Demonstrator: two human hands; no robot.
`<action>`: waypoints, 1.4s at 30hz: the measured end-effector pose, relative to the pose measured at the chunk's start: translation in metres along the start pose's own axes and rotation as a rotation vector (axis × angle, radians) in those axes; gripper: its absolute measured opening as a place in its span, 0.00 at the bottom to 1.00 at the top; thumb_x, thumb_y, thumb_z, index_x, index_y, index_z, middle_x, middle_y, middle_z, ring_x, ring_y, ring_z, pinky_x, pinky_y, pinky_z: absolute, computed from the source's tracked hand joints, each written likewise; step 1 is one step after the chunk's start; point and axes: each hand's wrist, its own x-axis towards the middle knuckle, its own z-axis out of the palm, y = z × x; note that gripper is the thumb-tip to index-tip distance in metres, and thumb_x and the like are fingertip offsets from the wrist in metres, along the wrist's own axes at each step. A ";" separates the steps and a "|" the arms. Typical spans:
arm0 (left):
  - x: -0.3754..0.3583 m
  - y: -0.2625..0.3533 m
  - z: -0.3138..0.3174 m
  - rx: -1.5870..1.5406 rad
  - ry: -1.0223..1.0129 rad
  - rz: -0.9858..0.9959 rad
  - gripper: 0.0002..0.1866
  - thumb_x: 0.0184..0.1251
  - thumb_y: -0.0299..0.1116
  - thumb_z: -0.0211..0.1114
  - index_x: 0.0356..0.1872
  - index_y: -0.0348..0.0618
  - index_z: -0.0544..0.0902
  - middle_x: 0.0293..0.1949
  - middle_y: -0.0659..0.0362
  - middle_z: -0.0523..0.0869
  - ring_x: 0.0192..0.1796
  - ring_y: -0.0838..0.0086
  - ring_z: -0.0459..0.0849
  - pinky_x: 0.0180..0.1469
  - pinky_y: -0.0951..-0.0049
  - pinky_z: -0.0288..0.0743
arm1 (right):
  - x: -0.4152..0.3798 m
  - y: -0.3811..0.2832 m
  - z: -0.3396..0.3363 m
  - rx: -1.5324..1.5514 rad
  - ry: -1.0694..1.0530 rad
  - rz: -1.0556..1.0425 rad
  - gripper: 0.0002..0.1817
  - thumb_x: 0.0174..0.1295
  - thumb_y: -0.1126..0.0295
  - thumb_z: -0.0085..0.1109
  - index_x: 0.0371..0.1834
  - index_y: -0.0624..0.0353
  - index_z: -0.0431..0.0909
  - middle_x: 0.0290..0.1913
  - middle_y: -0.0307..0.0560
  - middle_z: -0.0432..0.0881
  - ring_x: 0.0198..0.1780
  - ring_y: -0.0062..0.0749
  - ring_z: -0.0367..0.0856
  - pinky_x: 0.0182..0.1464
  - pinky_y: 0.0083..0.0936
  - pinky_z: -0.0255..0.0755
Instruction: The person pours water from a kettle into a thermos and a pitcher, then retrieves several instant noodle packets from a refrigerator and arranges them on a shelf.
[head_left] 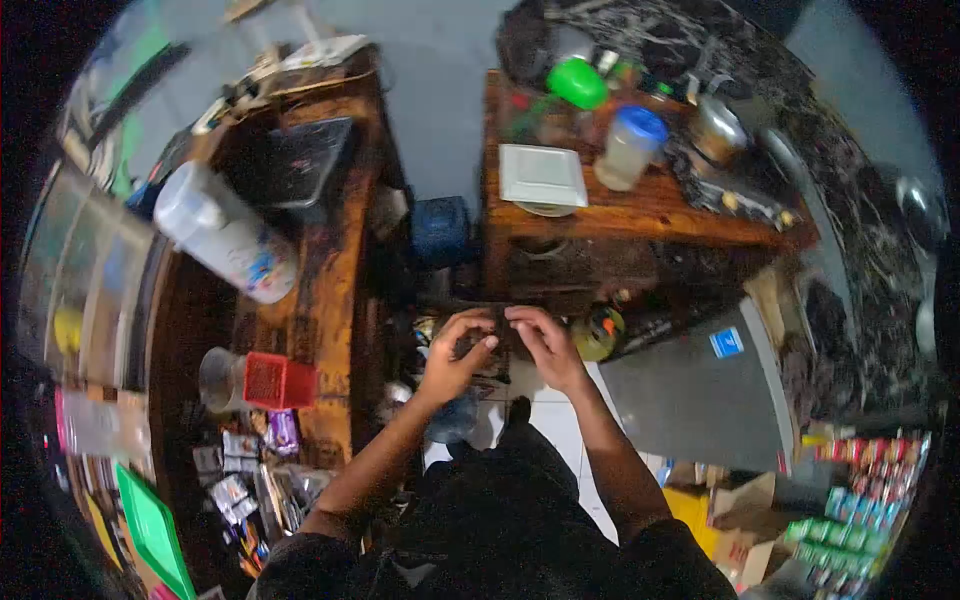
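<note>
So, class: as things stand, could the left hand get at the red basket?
Probably yes: the left hand looks empty, and nothing visible blocks the way across to the red basket on the wooden table, though a stretch may be needed.

The person's left hand [458,358] and right hand [548,350] hover close together, fingers curled, any grip unclear, with a wooden counter [335,305] bearing a white jug [235,235] and red basket [278,381] to their left and a wooden table [650,222] bearing a white plate [543,175] and blue-lidded jar [625,165] ahead.
</note>
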 end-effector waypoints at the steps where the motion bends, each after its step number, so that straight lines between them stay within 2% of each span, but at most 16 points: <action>1: 0.001 0.003 0.011 0.015 -0.070 -0.011 0.13 0.64 0.32 0.68 0.48 0.40 0.82 0.56 0.50 0.80 0.60 0.61 0.78 0.62 0.65 0.68 | -0.010 0.003 -0.012 -0.024 0.039 -0.095 0.14 0.73 0.66 0.49 0.54 0.63 0.76 0.54 0.47 0.79 0.54 0.33 0.78 0.55 0.26 0.71; 3: 0.005 0.010 0.034 0.025 -0.184 -0.010 0.13 0.64 0.32 0.67 0.48 0.40 0.82 0.56 0.50 0.79 0.60 0.61 0.77 0.62 0.64 0.68 | -0.033 0.006 -0.038 -0.088 0.141 -0.132 0.15 0.76 0.67 0.44 0.52 0.65 0.76 0.50 0.48 0.80 0.52 0.33 0.79 0.56 0.24 0.69; 5: 0.007 0.014 0.057 0.013 -0.228 -0.041 0.14 0.64 0.33 0.68 0.49 0.41 0.82 0.56 0.50 0.80 0.62 0.62 0.75 0.63 0.64 0.67 | -0.057 0.014 -0.064 -0.068 0.199 0.060 0.16 0.76 0.65 0.42 0.50 0.67 0.76 0.47 0.47 0.80 0.49 0.31 0.79 0.54 0.24 0.69; 7: 0.005 -0.007 0.082 -0.063 -0.296 -0.052 0.14 0.65 0.33 0.68 0.49 0.42 0.82 0.55 0.50 0.80 0.62 0.63 0.75 0.63 0.64 0.67 | -0.080 0.025 -0.091 -0.091 0.278 0.069 0.16 0.76 0.65 0.42 0.47 0.66 0.76 0.44 0.47 0.80 0.46 0.32 0.79 0.51 0.24 0.69; 14: 0.015 -0.018 0.204 -0.084 -0.419 -0.254 0.15 0.64 0.36 0.69 0.48 0.40 0.81 0.52 0.52 0.81 0.59 0.66 0.77 0.59 0.67 0.71 | -0.149 0.040 -0.211 -0.465 0.645 0.119 0.11 0.69 0.63 0.53 0.38 0.61 0.77 0.33 0.53 0.75 0.37 0.47 0.76 0.43 0.32 0.70; 19: 0.063 0.020 0.333 -0.061 -0.550 0.060 0.20 0.64 0.40 0.69 0.53 0.44 0.78 0.56 0.50 0.78 0.60 0.61 0.77 0.59 0.64 0.72 | -0.187 0.036 -0.316 -0.627 0.848 0.134 0.12 0.64 0.62 0.61 0.36 0.60 0.77 0.33 0.51 0.76 0.38 0.47 0.77 0.40 0.33 0.70; 21: 0.081 0.036 0.380 -0.019 -0.584 0.113 0.21 0.63 0.42 0.69 0.55 0.47 0.78 0.58 0.50 0.76 0.62 0.59 0.76 0.60 0.61 0.71 | -0.198 0.032 -0.350 -0.721 0.914 0.047 0.10 0.63 0.62 0.62 0.36 0.57 0.78 0.35 0.50 0.78 0.41 0.48 0.78 0.43 0.35 0.69; 23: 0.092 0.043 0.420 0.027 -0.609 0.170 0.22 0.63 0.43 0.69 0.56 0.49 0.77 0.61 0.50 0.74 0.63 0.56 0.74 0.61 0.58 0.70 | -0.209 0.024 -0.367 -0.814 0.951 0.183 0.11 0.61 0.61 0.63 0.38 0.55 0.77 0.39 0.49 0.78 0.46 0.49 0.76 0.49 0.39 0.67; 25: 0.103 0.055 0.448 0.238 -0.561 0.418 0.25 0.61 0.46 0.69 0.58 0.51 0.75 0.64 0.52 0.72 0.65 0.53 0.71 0.65 0.51 0.63 | -0.216 0.025 -0.385 -1.066 0.997 0.224 0.13 0.59 0.60 0.64 0.41 0.55 0.76 0.43 0.50 0.78 0.50 0.50 0.74 0.53 0.42 0.65; 26: 0.106 0.059 0.456 0.320 -0.597 0.448 0.28 0.61 0.46 0.68 0.61 0.51 0.73 0.65 0.54 0.71 0.68 0.55 0.67 0.68 0.46 0.57 | -0.220 0.031 -0.392 -1.082 0.991 0.231 0.15 0.58 0.60 0.65 0.42 0.56 0.76 0.45 0.51 0.77 0.51 0.51 0.74 0.54 0.43 0.65; 30: 0.124 0.041 0.491 0.467 -0.632 0.511 0.32 0.58 0.44 0.70 0.63 0.52 0.70 0.67 0.55 0.69 0.71 0.57 0.64 0.69 0.45 0.56 | -0.209 0.053 -0.393 -0.917 0.860 0.119 0.16 0.58 0.61 0.63 0.46 0.56 0.77 0.49 0.52 0.77 0.52 0.51 0.73 0.57 0.42 0.64; 32: 0.129 0.034 0.495 0.743 -0.646 0.573 0.36 0.54 0.41 0.71 0.66 0.54 0.67 0.69 0.57 0.66 0.73 0.58 0.60 0.69 0.44 0.56 | -0.191 0.054 -0.384 -0.966 0.759 0.138 0.18 0.57 0.63 0.63 0.49 0.55 0.76 0.52 0.52 0.76 0.54 0.51 0.72 0.58 0.43 0.64; 34: 0.130 0.025 0.498 0.767 -0.640 0.555 0.38 0.52 0.40 0.72 0.67 0.55 0.66 0.70 0.58 0.65 0.74 0.59 0.59 0.69 0.44 0.56 | -0.179 0.056 -0.381 -0.995 0.642 0.139 0.20 0.55 0.64 0.64 0.52 0.55 0.75 0.55 0.51 0.75 0.57 0.51 0.71 0.59 0.44 0.63; 36: 0.127 0.030 0.496 0.773 -0.659 0.541 0.42 0.50 0.39 0.73 0.69 0.56 0.64 0.70 0.60 0.64 0.75 0.61 0.58 0.69 0.45 0.57 | -0.169 0.061 -0.378 -1.095 0.654 0.165 0.28 0.51 0.66 0.66 0.58 0.54 0.73 0.61 0.51 0.72 0.62 0.50 0.66 0.61 0.48 0.61; 40: 0.130 0.036 0.501 0.907 -0.683 0.463 0.44 0.45 0.39 0.73 0.69 0.56 0.64 0.68 0.58 0.67 0.72 0.60 0.62 0.69 0.48 0.56 | -0.161 0.074 -0.379 -1.054 0.636 0.178 0.31 0.52 0.68 0.64 0.62 0.52 0.69 0.63 0.52 0.69 0.65 0.51 0.65 0.64 0.52 0.57; 42: 0.132 0.035 0.505 0.963 -0.650 0.572 0.43 0.46 0.40 0.73 0.68 0.57 0.65 0.66 0.58 0.69 0.71 0.61 0.63 0.69 0.47 0.55 | -0.161 0.077 -0.380 -1.081 0.674 0.157 0.33 0.52 0.69 0.63 0.65 0.53 0.68 0.66 0.53 0.67 0.68 0.51 0.62 0.66 0.51 0.55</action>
